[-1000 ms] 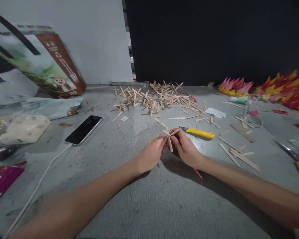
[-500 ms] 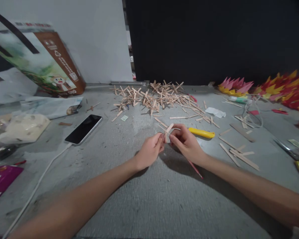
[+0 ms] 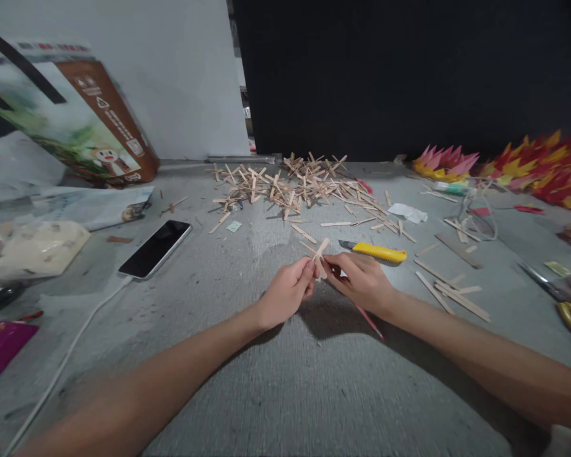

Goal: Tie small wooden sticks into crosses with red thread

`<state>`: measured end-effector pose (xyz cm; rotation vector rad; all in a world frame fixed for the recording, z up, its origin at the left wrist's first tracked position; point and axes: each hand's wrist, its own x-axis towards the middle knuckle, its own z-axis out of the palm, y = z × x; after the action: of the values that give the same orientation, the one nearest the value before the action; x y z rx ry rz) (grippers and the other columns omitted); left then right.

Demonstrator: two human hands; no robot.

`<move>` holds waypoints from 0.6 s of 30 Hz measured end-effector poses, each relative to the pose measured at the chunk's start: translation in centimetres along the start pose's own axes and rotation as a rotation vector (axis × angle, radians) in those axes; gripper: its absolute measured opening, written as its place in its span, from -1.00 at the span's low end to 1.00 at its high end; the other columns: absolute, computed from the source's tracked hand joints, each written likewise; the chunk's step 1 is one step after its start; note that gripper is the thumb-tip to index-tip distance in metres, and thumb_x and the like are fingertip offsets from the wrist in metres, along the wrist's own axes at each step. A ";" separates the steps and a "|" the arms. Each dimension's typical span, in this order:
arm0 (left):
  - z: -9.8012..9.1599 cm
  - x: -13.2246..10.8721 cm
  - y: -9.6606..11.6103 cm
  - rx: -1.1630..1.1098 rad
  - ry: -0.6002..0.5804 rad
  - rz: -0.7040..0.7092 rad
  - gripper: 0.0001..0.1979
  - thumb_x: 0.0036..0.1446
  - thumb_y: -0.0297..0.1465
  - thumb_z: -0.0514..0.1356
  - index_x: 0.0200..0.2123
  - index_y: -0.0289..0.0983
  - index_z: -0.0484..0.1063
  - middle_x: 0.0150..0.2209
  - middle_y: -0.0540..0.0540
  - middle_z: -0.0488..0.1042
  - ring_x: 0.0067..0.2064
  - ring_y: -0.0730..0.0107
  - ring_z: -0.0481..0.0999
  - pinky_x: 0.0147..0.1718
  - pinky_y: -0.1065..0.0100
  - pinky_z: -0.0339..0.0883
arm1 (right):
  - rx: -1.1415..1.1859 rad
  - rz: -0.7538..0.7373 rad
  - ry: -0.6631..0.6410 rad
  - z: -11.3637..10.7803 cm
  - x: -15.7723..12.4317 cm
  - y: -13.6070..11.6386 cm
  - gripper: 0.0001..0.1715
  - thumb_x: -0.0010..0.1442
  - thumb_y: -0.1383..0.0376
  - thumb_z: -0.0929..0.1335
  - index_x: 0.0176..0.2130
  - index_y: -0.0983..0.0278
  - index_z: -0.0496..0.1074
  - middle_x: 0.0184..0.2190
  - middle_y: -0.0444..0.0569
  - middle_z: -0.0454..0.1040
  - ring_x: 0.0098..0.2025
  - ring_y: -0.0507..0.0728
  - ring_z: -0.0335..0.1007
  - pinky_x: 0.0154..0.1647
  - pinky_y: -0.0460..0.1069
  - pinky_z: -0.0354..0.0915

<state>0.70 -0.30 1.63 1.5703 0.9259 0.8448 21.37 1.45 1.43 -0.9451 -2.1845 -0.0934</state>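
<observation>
My left hand [image 3: 285, 293] and my right hand [image 3: 361, 279] meet at the middle of the grey table [image 3: 285, 381]. Both pinch a small cross of wooden sticks [image 3: 319, 254], held just above the surface, its arms sticking up between my fingertips. A thin pink stick [image 3: 368, 322] pokes out from under my right wrist. A yellow utility knife [image 3: 378, 253] lies just beyond my right hand. Farther back sits a pile of wooden stick crosses [image 3: 290, 181].
A phone [image 3: 155, 248] on a white cable lies to the left. A tilted carton [image 3: 76, 120] and plastic bags [image 3: 33, 247] fill the far left. Loose sticks [image 3: 450, 295], scissors [image 3: 564, 301] and red-yellow paper flowers [image 3: 537, 168] are on the right.
Both hands kept hold of the stick cross and turned it between the fingers; its arms now point up and away. The view shifted slightly.
</observation>
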 end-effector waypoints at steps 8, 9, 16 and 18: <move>0.1 0.1 -0.1 -0.058 0.008 -0.004 -0.55 0.48 0.01 -0.03 -0.33 -0.20 0.27 -0.56 0.10 0.23 -0.53 0.47 0.19 -0.50 0.40 0.10 | -0.025 0.036 0.076 -0.7 0.5 1.7 -0.84 0.47 0.25 0.34 -0.18 0.19 0.52 -0.43 -0.04 0.60 -0.42 0.13 0.51 -0.32 0.02 0.39; 0.0 0.2 -0.1 -0.056 0.012 -0.001 -0.55 0.48 0.01 -0.03 -0.32 -0.20 0.27 -0.56 0.10 0.23 -0.53 0.47 0.19 -0.50 0.40 0.10 | -0.043 0.025 0.069 -0.9 0.5 1.8 -0.84 0.47 0.25 0.34 -0.17 0.19 0.52 -0.43 -0.03 0.60 -0.41 0.14 0.52 -0.31 0.03 0.39; -0.1 0.1 0.0 0.103 0.030 0.021 -0.56 0.51 -0.06 -0.07 -0.34 -0.20 0.29 -0.57 0.09 0.27 -0.54 0.45 0.23 -0.47 0.36 0.12 | -0.121 0.063 0.050 -0.8 0.8 2.6 -0.73 0.45 0.24 0.33 -0.33 0.18 0.41 -0.54 -0.09 0.50 -0.52 0.10 0.41 -0.42 0.01 0.25; -0.1 -0.1 0.0 0.168 0.023 0.041 -0.57 0.52 -0.10 -0.07 -0.35 -0.20 0.27 -0.57 0.09 0.26 -0.54 0.44 0.24 -0.46 0.34 0.11 | -0.066 0.209 0.138 -0.9 1.3 3.3 -0.72 0.44 0.17 0.35 -0.34 0.19 0.38 -0.55 -0.10 0.48 -0.54 0.09 0.39 -0.43 0.00 0.23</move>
<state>0.61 -0.34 1.60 1.7324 1.0059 0.8329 23.48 4.28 2.24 -1.1632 -1.9555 -0.1276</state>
